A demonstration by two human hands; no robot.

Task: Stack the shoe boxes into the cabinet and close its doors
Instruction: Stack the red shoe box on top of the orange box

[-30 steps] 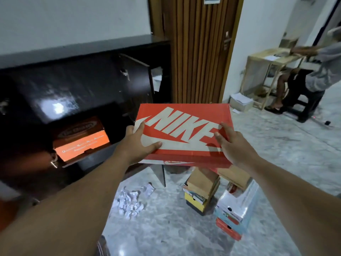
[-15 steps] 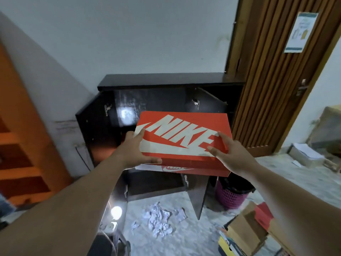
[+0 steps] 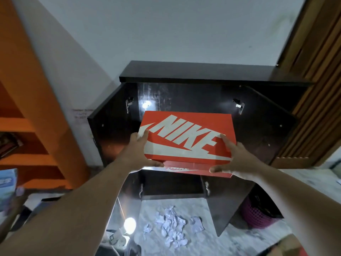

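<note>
Head view: left hand (image 3: 137,154) and right hand (image 3: 233,157) clamped the red shoe box (image 3: 186,137) before the open cabinet (image 3: 203,74).
Its far edge could have caught the shelf lip and tipped.

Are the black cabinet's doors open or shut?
Open: both upper doors of the cabinet swing outward, hinges and dark interior showing.

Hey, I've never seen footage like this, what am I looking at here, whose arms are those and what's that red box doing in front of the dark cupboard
There is no machine here: a person wears a camera on their head, so you see their own two arms reaching forward. The left hand and right hand grip opposite ends of a red Nike shoe box, held in the air in front of a black cabinet whose doors stand open. On the marble floor below lie crumpled papers, with a pink basket to the right.
</note>
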